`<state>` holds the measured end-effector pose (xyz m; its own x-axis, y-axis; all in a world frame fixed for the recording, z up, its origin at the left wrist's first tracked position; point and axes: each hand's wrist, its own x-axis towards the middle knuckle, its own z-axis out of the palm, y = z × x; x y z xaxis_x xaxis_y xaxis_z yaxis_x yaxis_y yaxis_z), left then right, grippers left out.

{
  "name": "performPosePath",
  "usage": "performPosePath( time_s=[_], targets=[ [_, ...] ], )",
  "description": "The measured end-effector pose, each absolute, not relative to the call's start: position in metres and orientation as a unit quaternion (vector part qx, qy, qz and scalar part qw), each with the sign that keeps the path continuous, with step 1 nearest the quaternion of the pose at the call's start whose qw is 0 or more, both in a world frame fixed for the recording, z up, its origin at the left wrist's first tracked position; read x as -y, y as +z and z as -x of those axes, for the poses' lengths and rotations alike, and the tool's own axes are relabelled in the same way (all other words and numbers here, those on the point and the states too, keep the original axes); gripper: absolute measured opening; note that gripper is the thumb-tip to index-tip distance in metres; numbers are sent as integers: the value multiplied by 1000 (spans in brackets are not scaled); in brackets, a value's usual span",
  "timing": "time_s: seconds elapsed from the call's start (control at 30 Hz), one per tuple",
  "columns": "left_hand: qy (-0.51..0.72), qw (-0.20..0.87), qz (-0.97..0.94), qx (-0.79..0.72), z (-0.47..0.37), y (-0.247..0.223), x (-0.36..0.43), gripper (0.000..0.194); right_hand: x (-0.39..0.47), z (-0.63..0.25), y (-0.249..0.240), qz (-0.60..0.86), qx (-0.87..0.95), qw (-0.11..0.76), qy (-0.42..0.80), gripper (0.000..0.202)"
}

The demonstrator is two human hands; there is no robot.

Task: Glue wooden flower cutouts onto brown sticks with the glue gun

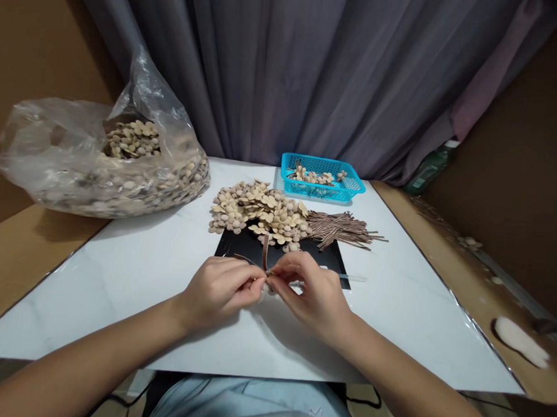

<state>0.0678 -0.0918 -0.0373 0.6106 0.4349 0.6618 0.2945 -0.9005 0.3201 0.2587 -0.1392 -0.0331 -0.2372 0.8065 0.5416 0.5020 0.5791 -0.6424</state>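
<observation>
My left hand (226,287) and my right hand (315,294) meet fingertip to fingertip above the front of a black mat. Both are closed in a pinch on a thin brown ribbon (265,252) with pale stitched edges, one end of which stands up between them. Part of a small pale flower-shaped piece (270,288) shows under my fingertips; how the ribbon joins it is hidden. Just beyond my hands, a heap of flower-shaped pieces (259,210), beige and greyish, covers the back of the black mat (336,262). A bundle of cut brown ribbons (343,229) lies right of the heap.
A blue basket (324,194) at the back holds some flower pieces and ribbon. At left, a large clear plastic bag (119,186) bulges with more pieces. A thin translucent stick (353,278) pokes out beside my right hand. A green bottle (431,167) stands beyond the white tabletop (394,329).
</observation>
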Motion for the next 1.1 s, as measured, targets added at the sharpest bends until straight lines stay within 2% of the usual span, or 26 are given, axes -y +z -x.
performPosePath(
  time_s=[0.27, 0.47, 0.87, 1.1],
  targets=[
    [403, 166, -868, -238, -70, -35, 93, 9, 133, -261, -31, 433, 687, 464, 354, 26],
    [372, 238, -853, -276, -69, -35, 92, 9, 128, -261, -34, 445, 623, 472, 437, 34],
    [376, 182, -868, -270, -71, -34, 94, 9, 135, -258, -29, 457, 701, 432, 335, 24],
    [386, 192, -858, -281, -71, -32, 94, 9, 135, -257, -29, 454, 682, 446, 362, 27]
  ],
)
